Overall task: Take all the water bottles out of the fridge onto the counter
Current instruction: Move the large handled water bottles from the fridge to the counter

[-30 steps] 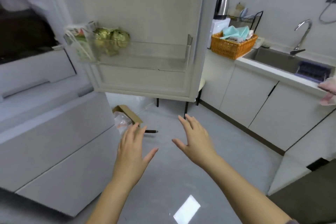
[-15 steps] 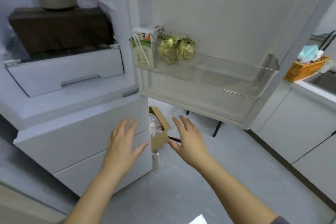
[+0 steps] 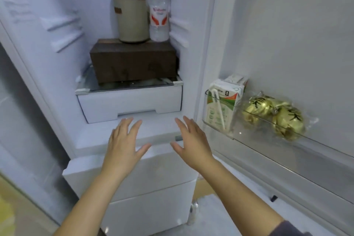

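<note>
While our left hand (image 3: 124, 145) and right hand (image 3: 191, 143) hover spread and empty, one water bottle (image 3: 159, 11) stands in the fridge (image 3: 57, 44), not yet taken.

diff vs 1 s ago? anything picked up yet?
The head turned left and up, toward the fridge interior; left hand and right hand moved with it, now near the white drawer. Nothing gripped or released: both stay open, empty. The water bottle comes into view, upright on the brown box. The carton and gold-wrapped balls are unchanged in the door shelf.
</note>
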Tool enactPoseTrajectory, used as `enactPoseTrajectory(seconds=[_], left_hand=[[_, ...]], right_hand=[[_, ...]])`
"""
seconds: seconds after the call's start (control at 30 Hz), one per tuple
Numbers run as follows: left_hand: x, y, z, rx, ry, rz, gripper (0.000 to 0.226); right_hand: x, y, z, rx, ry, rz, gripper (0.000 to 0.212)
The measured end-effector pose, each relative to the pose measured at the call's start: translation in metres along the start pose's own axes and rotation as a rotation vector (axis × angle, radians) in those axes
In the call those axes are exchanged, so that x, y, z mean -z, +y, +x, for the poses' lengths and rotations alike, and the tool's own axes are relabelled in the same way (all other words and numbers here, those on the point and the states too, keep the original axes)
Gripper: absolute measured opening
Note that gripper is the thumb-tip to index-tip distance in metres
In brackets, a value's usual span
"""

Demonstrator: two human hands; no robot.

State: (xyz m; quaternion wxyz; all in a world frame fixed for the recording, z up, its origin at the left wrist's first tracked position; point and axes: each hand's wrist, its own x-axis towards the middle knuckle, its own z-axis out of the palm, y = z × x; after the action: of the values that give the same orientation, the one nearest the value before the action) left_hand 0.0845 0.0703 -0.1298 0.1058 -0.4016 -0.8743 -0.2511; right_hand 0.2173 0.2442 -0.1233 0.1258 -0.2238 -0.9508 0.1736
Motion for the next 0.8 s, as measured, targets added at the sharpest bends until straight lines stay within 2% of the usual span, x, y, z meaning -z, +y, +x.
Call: enactPoseTrajectory(seconds=[0.13,0.3,0.4,0.6,0.8], left_hand=[[0.019,-0.024,0.07,-0.012,0.066,0.038,0.069],[0.044,-0.044,0.167,-0.088,0.119,0.074,0.065],[0.059,-0.049,0.225,-0.123,0.146,0.116,0.062],[0.073,-0.05,0.319,-0.18,0.103,0.178,0.062],[0.072,-0.048,0.371,-0.151,-0.025,0.269,0.061]], right_hand=[[0.005,-0.03,0.065,-0.005,0.09,0.039,0.071],[0.021,-0.062,0.154,-0.03,0.233,-0.004,0.072],[0.039,-0.077,0.21,-0.067,0.285,-0.07,0.08],[0.074,-0.083,0.282,-0.175,0.284,-0.199,0.087],[0.071,-0.06,0.298,-0.158,0.152,-0.34,0.088]])
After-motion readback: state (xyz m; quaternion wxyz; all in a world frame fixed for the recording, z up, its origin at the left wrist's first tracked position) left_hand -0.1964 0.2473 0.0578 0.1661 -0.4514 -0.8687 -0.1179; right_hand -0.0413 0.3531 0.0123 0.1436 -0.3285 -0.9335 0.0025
